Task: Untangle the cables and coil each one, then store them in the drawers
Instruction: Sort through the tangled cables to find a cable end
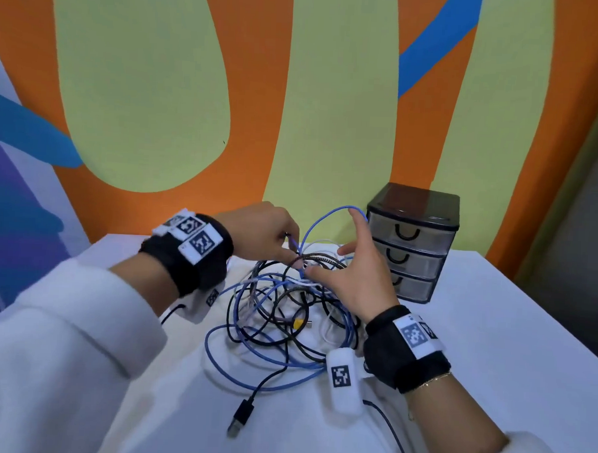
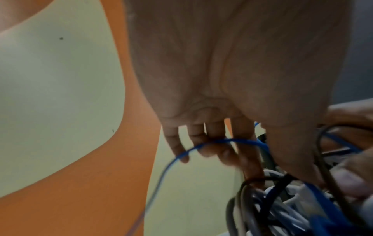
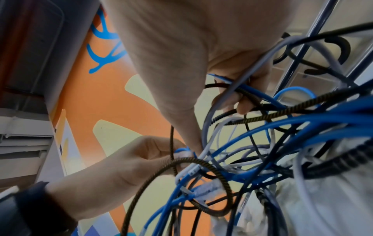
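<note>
A tangle of blue, black, white and braided cables (image 1: 280,314) lies mid-table. My left hand (image 1: 291,248) pinches the blue cable (image 1: 320,220) at the top of the heap. From that pinch a blue loop rises and hangs over my right index fingertip. My right hand (image 1: 334,248) reaches into the heap, thumb tip beside the left pinch. In the right wrist view its fingers (image 3: 242,103) curl round the blue cable (image 3: 260,94) and a braided black cable (image 3: 282,115). The left hand (image 3: 177,153) shows there too. In the left wrist view the blue cable (image 2: 222,140) crosses my fingers.
A small black-framed unit of three clear drawers (image 1: 410,245), all closed, stands at the back right of the white table (image 1: 508,338), close behind my right hand. A loose black USB plug (image 1: 239,419) trails toward the front edge. The painted wall rises right behind the table.
</note>
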